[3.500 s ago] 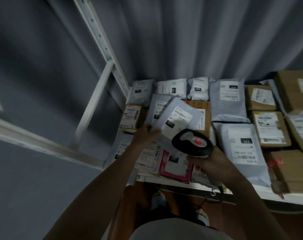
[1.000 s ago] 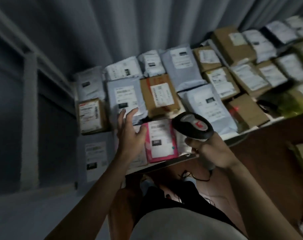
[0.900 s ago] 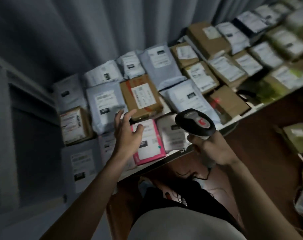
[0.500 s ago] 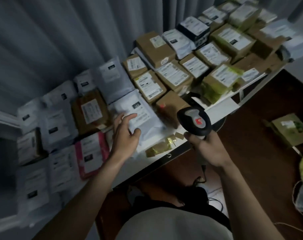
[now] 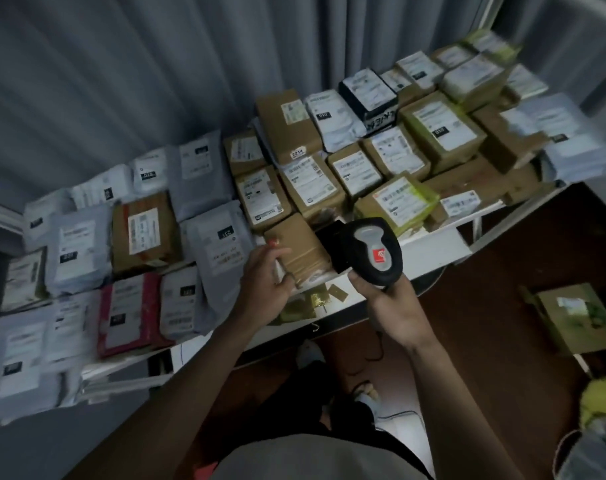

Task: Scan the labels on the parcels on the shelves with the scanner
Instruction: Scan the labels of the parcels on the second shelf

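Note:
A white shelf (image 5: pixel 433 244) is covered with labelled parcels: grey mailer bags (image 5: pixel 222 247) on the left, cardboard boxes (image 5: pixel 312 188) in the middle and on the right. My left hand (image 5: pixel 265 285) grips the near left corner of a plain brown box (image 5: pixel 299 249) at the shelf's front; no label shows on its top. A red scanner dot glows on that box by my fingertips. My right hand (image 5: pixel 393 308) holds the black and grey scanner (image 5: pixel 367 254) by its handle, head tilted over the same box.
A pink mailer (image 5: pixel 132 311) lies at the front left. Gold scraps (image 5: pixel 315 299) lie on the shelf's front edge. A grey curtain hangs behind the shelf. On the brown floor to the right sit a taped box (image 5: pixel 571 318) and a yellow-green bundle (image 5: pixel 602 400).
The view has swung right along the shelf. My left hand let a grey mailer go, moved right over the parcels and now grips the brown box. The scanner stays in my right hand.

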